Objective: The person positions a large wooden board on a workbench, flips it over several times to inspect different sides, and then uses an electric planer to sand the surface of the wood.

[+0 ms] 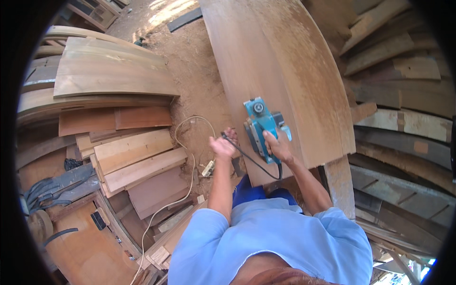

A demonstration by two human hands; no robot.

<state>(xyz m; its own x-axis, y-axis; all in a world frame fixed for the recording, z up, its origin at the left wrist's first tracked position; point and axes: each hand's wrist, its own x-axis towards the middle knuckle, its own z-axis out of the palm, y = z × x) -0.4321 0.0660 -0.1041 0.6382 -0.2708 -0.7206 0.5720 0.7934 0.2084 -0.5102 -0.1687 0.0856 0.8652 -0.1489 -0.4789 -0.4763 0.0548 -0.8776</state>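
A teal electric hand planer [261, 130] rests on a broad wooden board [285, 71] that stretches away from me. My right hand [279, 146] is wrapped round the planer's rear handle. From the back of the tool a black power cord [256, 164] loops left to my left hand [224, 143], which is raised just off the board's left edge. The fingers of that hand are curled about the cord and slightly blurred. The board's left part looks smooth and even, while its right part is rougher and mottled.
Stacked planks [137, 152] fill the left side, with a wide panel [109, 66] on top. More timber [403, 133] is piled on the right. A pale extension cable [192, 175] winds over the dusty ground to a white socket block [208, 168].
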